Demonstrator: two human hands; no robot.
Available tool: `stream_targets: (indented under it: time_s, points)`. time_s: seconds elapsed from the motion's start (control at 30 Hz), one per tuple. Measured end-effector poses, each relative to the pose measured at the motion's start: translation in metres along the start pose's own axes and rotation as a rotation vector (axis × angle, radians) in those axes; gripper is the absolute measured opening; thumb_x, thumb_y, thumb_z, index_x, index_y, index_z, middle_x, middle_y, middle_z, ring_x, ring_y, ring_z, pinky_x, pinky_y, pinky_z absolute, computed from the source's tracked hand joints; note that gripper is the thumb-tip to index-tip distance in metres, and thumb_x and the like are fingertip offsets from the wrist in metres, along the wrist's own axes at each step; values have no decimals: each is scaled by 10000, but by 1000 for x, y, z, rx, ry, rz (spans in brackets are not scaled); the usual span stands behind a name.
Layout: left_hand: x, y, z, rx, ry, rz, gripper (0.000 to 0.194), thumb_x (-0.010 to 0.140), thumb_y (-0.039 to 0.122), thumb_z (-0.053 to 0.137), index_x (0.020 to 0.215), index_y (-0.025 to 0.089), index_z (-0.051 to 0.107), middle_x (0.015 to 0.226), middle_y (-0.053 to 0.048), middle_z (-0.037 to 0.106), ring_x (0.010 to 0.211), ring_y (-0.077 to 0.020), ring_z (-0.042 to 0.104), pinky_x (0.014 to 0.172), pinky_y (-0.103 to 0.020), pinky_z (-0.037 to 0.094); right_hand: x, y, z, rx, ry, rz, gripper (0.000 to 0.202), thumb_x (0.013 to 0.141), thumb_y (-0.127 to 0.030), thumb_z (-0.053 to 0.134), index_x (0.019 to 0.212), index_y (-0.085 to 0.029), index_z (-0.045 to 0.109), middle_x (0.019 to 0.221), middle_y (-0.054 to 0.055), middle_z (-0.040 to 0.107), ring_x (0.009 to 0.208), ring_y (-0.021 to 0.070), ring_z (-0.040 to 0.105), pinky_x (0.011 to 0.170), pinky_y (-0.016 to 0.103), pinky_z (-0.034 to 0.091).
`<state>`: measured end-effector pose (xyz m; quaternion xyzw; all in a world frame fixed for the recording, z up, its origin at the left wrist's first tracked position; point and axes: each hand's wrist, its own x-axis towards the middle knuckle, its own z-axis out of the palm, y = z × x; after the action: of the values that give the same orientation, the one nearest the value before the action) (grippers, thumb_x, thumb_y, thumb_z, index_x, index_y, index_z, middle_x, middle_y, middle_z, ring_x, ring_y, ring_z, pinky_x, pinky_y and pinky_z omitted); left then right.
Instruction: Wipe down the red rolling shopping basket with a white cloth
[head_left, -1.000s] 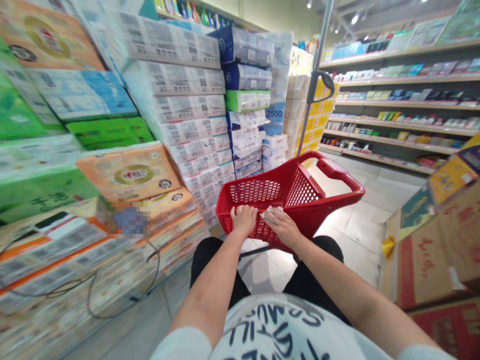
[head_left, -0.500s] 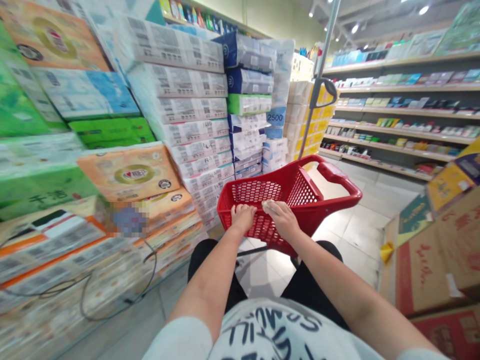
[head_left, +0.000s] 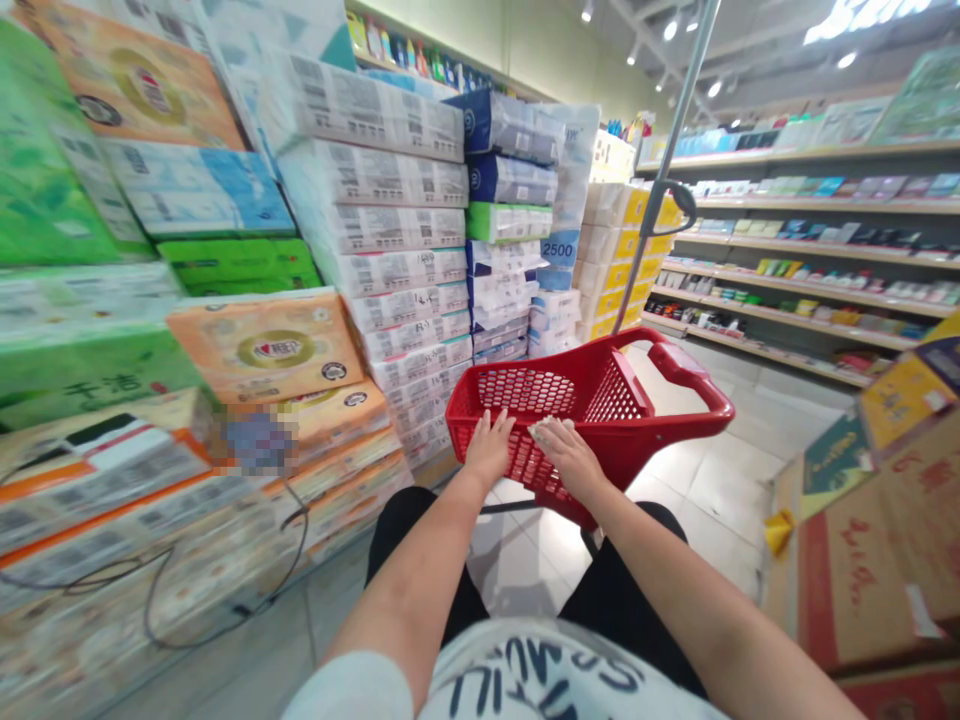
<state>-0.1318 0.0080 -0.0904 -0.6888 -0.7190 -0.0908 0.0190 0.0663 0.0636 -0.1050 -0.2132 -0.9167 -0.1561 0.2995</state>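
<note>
A red plastic shopping cart (head_left: 660,430) with perforated basket walls stands in front of me, side on. My left hand (head_left: 489,452) is at its near side wall, fingers stretched and a little apart, with nothing seen in them. Beside it, my right hand (head_left: 576,462) lies against the same wall near the rim, fingers bent over a crumpled white cloth or tissue (head_left: 541,430). Only a small part of that white piece shows under the fingers. A tall metal pole (head_left: 664,165) with a dark loop rises behind the basket.
Stacked packs of tissue paper (head_left: 397,180) line the left and back. An orange tissue pack (head_left: 270,345) leans on the near pile, where a dark cable (head_left: 300,545) hangs. Cardboard boxes (head_left: 862,570) stand at the right. Stocked shelves (head_left: 810,240) fill the far right.
My left hand's fingers, curled at the basket rim before, are now straightened. My right hand stays by the rim with the white piece. The whole scene has shifted slightly right and down.
</note>
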Motion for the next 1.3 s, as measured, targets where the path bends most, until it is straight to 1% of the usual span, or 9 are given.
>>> stream_targets:
  time_s: [0.1,0.2,0.37,0.47,0.57,0.7,0.93,1.1,1.3]
  points:
    - [-2,12,0,70,34,-21,581,878,68,308,1458,98,337,1558,-91,260,1464,-256,99,1208,-419,112,2,2,-4,-3,12,37,479,932,-106,406,1387,-236,481,1382,51,537,1348,207,375,1126,434,313]
    - [-6,20,3,84,43,-38,600,876,66,294,1476,59,280,1559,-133,238,1458,-241,139,1199,-396,149,6,6,-10,-3,34,75,483,929,-89,392,1387,-210,484,1411,57,508,1358,202,361,1123,407,320]
    - [-5,19,-1,63,-1,16,728,840,85,425,1516,230,197,1573,-105,209,1451,-275,167,1177,-423,183,-1,4,-10,-24,-41,19,480,908,-71,405,1345,-223,534,1331,45,584,1282,214,450,1087,417,363]
    - [0,18,-7,52,-73,3,734,833,104,463,1506,283,230,1576,-83,209,1448,-288,176,1177,-447,170,-1,4,-10,-39,-8,57,484,904,-77,417,1358,-209,522,1353,67,563,1293,224,432,1081,413,366]
    - [1,23,-10,24,-66,-28,707,835,117,460,1494,281,266,1586,-62,178,1460,-278,122,1184,-467,134,-1,4,-10,-42,0,68,491,908,-92,424,1379,-208,497,1370,72,546,1299,234,418,1082,435,362]
    - [-4,31,-8,-27,-33,-22,676,858,101,384,1504,227,235,1594,-37,145,1468,-232,85,1192,-450,132,-4,4,-7,-32,-46,48,433,909,-123,457,1319,-213,564,1317,68,590,1176,230,510,1010,392,430]
    - [-3,34,-13,-43,-83,-13,637,881,116,344,1504,180,233,1578,-54,211,1456,-250,151,1186,-438,169,5,10,-13,13,83,91,441,924,-93,408,1325,-208,552,1353,51,562,1284,216,424,1066,384,344]
    - [-1,32,-15,-44,-102,-16,625,886,129,348,1499,185,243,1574,-51,222,1451,-252,170,1185,-439,167,5,9,-18,4,6,49,415,913,-78,414,1256,-210,607,1252,41,632,1240,206,454,1056,376,326]
    - [-1,32,-15,-47,-91,-14,648,869,130,381,1499,193,244,1572,-60,226,1452,-263,166,1179,-453,183,4,10,-25,-77,-20,160,482,872,-82,450,1327,-207,549,1331,72,571,1202,238,451,984,363,362]
